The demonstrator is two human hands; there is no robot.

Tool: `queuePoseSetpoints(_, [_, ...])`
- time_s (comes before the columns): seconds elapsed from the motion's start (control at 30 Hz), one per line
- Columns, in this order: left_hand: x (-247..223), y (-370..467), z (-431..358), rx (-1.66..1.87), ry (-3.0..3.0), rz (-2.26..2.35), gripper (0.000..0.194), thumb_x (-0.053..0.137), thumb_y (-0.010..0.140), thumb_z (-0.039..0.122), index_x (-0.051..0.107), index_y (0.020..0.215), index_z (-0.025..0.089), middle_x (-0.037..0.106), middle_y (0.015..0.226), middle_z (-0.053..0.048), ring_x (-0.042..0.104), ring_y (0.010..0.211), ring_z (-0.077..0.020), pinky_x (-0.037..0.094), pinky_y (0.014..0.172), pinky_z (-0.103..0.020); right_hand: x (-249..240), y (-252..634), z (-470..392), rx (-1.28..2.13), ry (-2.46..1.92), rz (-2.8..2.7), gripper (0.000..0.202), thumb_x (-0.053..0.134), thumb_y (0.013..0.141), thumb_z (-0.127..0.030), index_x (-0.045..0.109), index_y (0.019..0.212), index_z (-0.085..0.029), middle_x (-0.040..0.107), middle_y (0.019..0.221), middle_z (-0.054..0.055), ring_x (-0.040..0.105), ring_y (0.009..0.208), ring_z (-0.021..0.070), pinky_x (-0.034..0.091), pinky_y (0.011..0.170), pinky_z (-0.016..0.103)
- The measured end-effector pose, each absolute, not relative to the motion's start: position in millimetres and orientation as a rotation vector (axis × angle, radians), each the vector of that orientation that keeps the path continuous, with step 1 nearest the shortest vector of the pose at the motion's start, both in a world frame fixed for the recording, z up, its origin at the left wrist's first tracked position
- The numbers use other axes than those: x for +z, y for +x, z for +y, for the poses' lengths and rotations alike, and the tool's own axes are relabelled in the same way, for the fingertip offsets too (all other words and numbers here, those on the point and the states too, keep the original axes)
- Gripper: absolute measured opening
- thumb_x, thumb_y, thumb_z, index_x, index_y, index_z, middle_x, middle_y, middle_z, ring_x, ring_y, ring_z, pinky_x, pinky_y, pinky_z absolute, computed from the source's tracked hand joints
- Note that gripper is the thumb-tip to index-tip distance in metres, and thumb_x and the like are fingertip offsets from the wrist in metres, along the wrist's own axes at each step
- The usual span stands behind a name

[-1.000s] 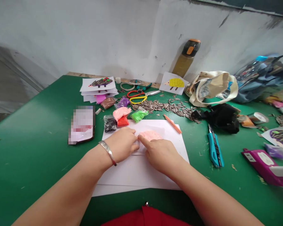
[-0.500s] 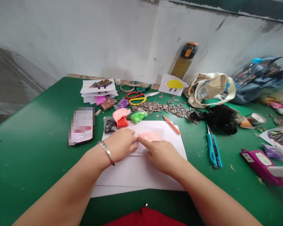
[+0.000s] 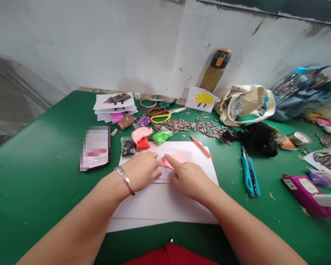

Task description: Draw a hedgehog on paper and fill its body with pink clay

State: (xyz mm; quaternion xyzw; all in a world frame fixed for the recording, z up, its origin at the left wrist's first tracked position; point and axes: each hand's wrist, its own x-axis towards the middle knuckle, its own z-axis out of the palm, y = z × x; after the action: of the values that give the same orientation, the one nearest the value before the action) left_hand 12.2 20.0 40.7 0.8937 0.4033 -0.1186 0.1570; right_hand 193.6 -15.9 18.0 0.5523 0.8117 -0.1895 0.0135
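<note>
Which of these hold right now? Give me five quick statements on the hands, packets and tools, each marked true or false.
1. The right hand extends its index finger over the pink patch. True.
2. The silver bracelet is on the right wrist. False: it is on the left wrist.
3. The turquoise knife lies right of the white paper. True.
4. The left hand holds the scissors. False: it rests on the white paper; the scissors lie farther back.
5. The green packet is right of the black packet. True.
</note>
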Motion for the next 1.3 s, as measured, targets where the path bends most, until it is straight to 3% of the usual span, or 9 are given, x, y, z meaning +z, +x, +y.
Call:
queuePoseSetpoints(0.13, [40.1,12.6,19.2,-0.332,2.545,1.169,0.026,0.048,0.09,0.027,0.07,0.091,0.013,0.061,0.094,-0.011,0.058,0.088,-0.0251,0.043,0.077,-0.036,16.8,186.5,-14.9,-0.521,1.715,2.524,0.051,0.039,0.079,-0.017,0.048,0.128,-0.03,0.07,0.084,0.003,0.061,0.071,0.0213,0.019,0.053,0.029])
queuePoseSetpoints(0.3, [39.6,12.8,18.3,-0.317,2.555,1.168,0.026,0.047,0.09,0.027,0.069,0.087,0.014,0.061,0.091,-0.01,0.057,0.085,-0.0241,0.043,0.075,-0.035,15.1,182.0,-19.5,-0.425,1.733,2.614,0.037,0.039,0.08,-0.016,0.054,0.113,-0.027,0.068,0.099,0.005,0.06,0.084,0.0216,0.019,0.053,0.029])
queuePoseSetpoints(0.43, [40.0,12.9,19.3,-0.308,2.548,1.165,0.027,0.046,0.091,0.027,0.07,0.088,0.014,0.062,0.091,-0.01,0.058,0.085,-0.024,0.044,0.075,-0.035,15.5,185.7,-19.2,-0.444,1.703,2.584,0.044,0.039,0.08,-0.016,0.052,0.12,-0.028,0.069,0.096,0.004,0.06,0.078,0.021,0.021,0.054,0.029])
queuePoseSetpoints(0.6, [39.1,12.6,20.3,-0.288,2.532,1.17,0.025,0.048,0.088,0.026,0.071,0.092,0.015,0.063,0.092,-0.01,0.058,0.088,-0.0239,0.044,0.079,-0.035,17.7,190.6,-15.6,-0.571,1.7,2.525,0.061,0.039,0.083,-0.018,0.035,0.142,-0.031,0.071,0.096,0.004,0.063,0.079,0.0206,0.028,0.059,0.028])
queuePoseSetpoints(0.73, [39.9,12.9,19.9,-0.292,2.538,1.164,0.026,0.047,0.089,0.027,0.069,0.086,0.014,0.062,0.091,-0.009,0.058,0.084,-0.023,0.044,0.076,-0.034,19.7,184.1,-17.6,-0.449,1.666,2.541,0.046,0.039,0.083,-0.018,0.05,0.127,-0.03,0.071,0.097,0.006,0.062,0.083,0.0212,0.026,0.056,0.028])
queuePoseSetpoints(0.87, [40.4,13.4,19.3,-0.326,2.546,1.164,0.026,0.046,0.09,0.026,0.068,0.086,0.014,0.062,0.091,-0.01,0.058,0.086,-0.0236,0.044,0.076,-0.034,18.6,180.9,-19.8,-0.39,1.656,2.536,0.049,0.04,0.08,-0.015,0.049,0.127,-0.029,0.071,0.087,0.005,0.062,0.074,0.0209,0.023,0.053,0.028])
queuePoseSetpoints(1.0, [39.0,12.9,19.5,-0.319,2.541,1.16,0.027,0.046,0.091,0.027,0.068,0.09,0.013,0.061,0.092,-0.01,0.058,0.088,-0.0244,0.044,0.079,-0.036,15.1,187.7,-18.1,-0.453,1.68,2.601,0.051,0.04,0.08,-0.017,0.05,0.128,-0.032,0.071,0.099,0.004,0.063,0.081,0.0218,0.025,0.055,0.028])
queuePoseSetpoints(1.13, [39.1,12.2,18.8,-0.312,2.537,1.155,0.027,0.046,0.092,0.029,0.069,0.093,0.013,0.061,0.094,-0.01,0.058,0.089,-0.0246,0.043,0.078,-0.036,14.6,191.0,-17.1,-0.54,1.68,2.591,0.06,0.038,0.081,-0.017,0.042,0.138,-0.033,0.072,0.095,0.003,0.063,0.078,0.0207,0.028,0.059,0.028])
queuePoseSetpoints(1.3, [40.3,12.9,18.3,-0.33,2.547,1.178,0.026,0.047,0.091,0.027,0.068,0.085,0.013,0.061,0.089,-0.009,0.057,0.084,-0.0226,0.043,0.073,-0.034,18.8,185.8,-18.1,-0.47,1.655,2.606,0.05,0.039,0.081,-0.018,0.053,0.127,-0.032,0.07,0.105,0.005,0.061,0.087,0.0224,0.028,0.059,0.028])
